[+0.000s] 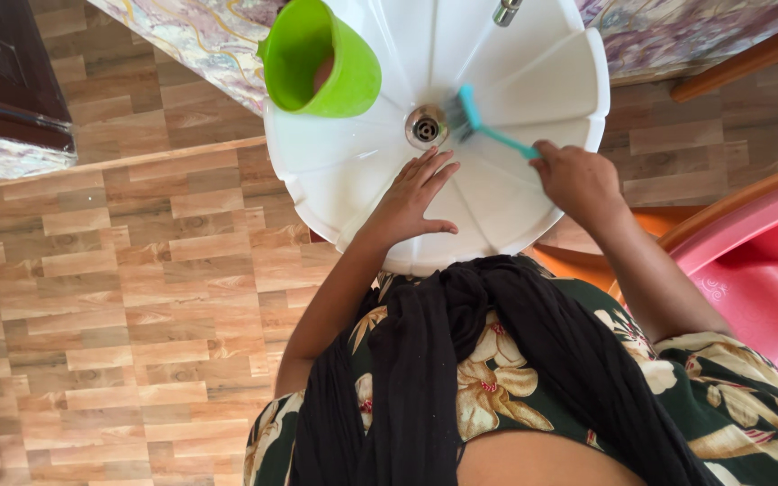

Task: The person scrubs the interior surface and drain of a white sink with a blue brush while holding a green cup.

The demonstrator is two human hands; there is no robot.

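The right hand point(576, 180) grips a teal brush point(483, 126), bristles pressed beside the drain point(425, 128). The left hand point(410, 200) lies flat and empty inside the white basin point(533, 81), apparently for support. 1 green cup point(317, 63) sits tilted on the rim.

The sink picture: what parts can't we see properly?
- Head view: the tap is cut off by the top edge.
- The brush handle's end hides inside the right hand.
- The green cup hides part of the sink rim.
- The left hand covers basin beneath it.
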